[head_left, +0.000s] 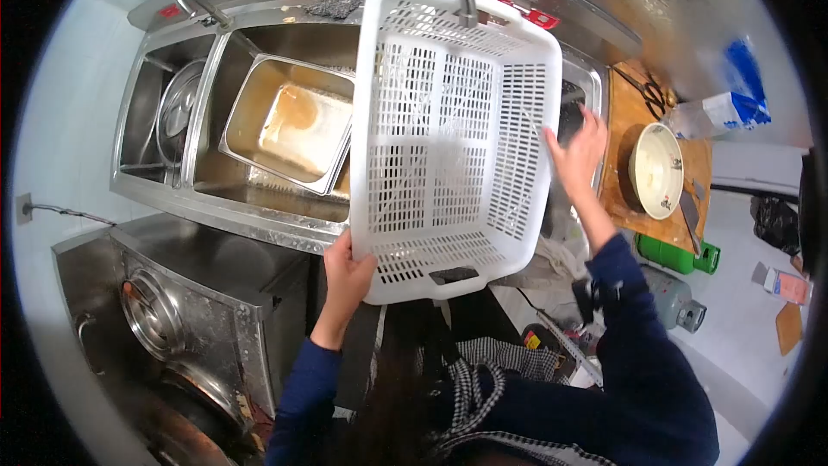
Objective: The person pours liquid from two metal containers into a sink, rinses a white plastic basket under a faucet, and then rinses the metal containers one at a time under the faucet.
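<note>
A white plastic basket [466, 151] with slotted walls is held tilted over the sink, its open side towards me. My left hand [347, 283] grips its lower left rim, thumb on the front and fingers curled behind. At the right rim is my right hand [580, 155], fingers stretched out and apart, with the thumb by the basket's edge; whether it touches cannot be made out. A curved faucet [466, 0] overlaps the basket's top. Left of the basket, a rectangular metal pan [246, 121] with a little brownish liquid sits in the middle basin.
The left basin [142, 142] holds a round metal lid. On the right, a wooden board [617, 190] carries a cream bowl [657, 171], scissors [649, 91] and a knife [690, 216]. A green gas cylinder [668, 253] stands below. A steel appliance [207, 263] is at lower left.
</note>
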Demonstrator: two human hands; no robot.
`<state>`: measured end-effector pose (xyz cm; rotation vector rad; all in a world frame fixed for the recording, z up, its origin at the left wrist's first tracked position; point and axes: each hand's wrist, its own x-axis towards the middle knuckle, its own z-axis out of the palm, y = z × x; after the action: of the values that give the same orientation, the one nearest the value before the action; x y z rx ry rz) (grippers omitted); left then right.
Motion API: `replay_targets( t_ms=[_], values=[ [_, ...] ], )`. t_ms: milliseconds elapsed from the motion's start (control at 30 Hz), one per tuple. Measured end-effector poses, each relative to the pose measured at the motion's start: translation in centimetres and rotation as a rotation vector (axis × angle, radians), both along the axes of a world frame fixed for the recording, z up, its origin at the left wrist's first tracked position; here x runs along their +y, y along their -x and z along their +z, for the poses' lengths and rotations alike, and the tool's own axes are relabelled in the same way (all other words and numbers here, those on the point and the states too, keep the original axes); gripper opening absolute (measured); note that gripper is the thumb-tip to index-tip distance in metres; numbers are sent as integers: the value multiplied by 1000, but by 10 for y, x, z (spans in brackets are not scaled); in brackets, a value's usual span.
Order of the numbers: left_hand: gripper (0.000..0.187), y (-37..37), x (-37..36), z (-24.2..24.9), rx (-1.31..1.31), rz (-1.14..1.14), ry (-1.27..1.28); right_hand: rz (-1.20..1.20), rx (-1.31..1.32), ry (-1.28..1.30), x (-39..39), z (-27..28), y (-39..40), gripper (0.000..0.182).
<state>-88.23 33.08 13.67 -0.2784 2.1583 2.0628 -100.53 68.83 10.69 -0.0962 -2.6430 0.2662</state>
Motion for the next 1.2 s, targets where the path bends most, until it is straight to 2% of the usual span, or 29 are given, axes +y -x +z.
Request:
replay_targets(
  t_ms=[33,67,100,167,200,233,267,300,333,367,400,467,567,600,667,700,767,800,867,900,933,1000,1100,1167,1200],
  values=[
    [34,1,3,-7,-6,22,-94,-272,-226,159,3,-14,-23,51],
    [29,-1,-1,-24,34,-34,22,-192,-554,924,7,-26,-40,45],
    [27,4,-4,-16,8,-118,253,6,-675,1133,11,-42,-59,35],
    [26,16,-2,14,-33,-271,726,-148,-627,1317,5,-41,-79,31],
    [33,18,2,30,-52,-176,815,-121,-590,1311,3,-35,-84,32],
    [43,21,11,49,255,-93,1056,-91,-545,1307,1,-25,-86,33],
    [45,31,42,91,389,-50,1056,-67,-505,1306,-2,-18,-91,35],
    [54,34,72,102,388,-266,997,-58,-486,1281,-6,-14,-97,37],
    [60,29,102,73,337,-426,591,-47,-460,1251,-7,-10,-98,38],
    [61,23,128,52,558,-844,528,-30,-427,1215,-5,-5,-94,40],
    [57,22,155,23,577,-1137,325,-21,-398,1119,-7,1,-95,42],
    [58,-1,184,-37,261,-1273,177,45,-363,1164,10,-6,-101,42],
    [55,2,172,-80,147,-1725,371,56,-329,1143,19,2,-117,40],
    [54,8,164,-70,48,-1762,381,12,-349,1140,20,2,-120,39],
    [54,21,131,-68,148,-1766,382,-12,-318,1114,21,9,-118,37],
    [56,27,110,-74,216,-1754,434,8,-281,1077,24,13,-112,36],
    [55,33,89,-71,173,-1799,636,30,-241,1005,29,15,-116,35],
    [55,24,96,-67,55,-1738,665,3,-264,934,30,12,-117,35],
    [55,5,108,-55,-166,-1597,721,-78,-290,978,16,31,-114,31],
    [56,-12,123,-48,-38,-1608,806,-114,-298,1005,11,37,-112,29],
    [59,-18,153,-28,203,-1718,763,-112,-201,997,9,24,-113,25],
    [59,-52,192,-31,447,-1465,710,-172,-229,919,3,18,-117,27],
    [59,-65,211,-44,462,-1273,709,-176,-210,836,9,4,-118,29],
    [64,-40,179,-48,541,-1396,654,-184,-140,831,24,2,-117,29],
    [66,-27,144,-52,582,-1432,644,-142,-98,681,37,7,-119,30]
  ],
)
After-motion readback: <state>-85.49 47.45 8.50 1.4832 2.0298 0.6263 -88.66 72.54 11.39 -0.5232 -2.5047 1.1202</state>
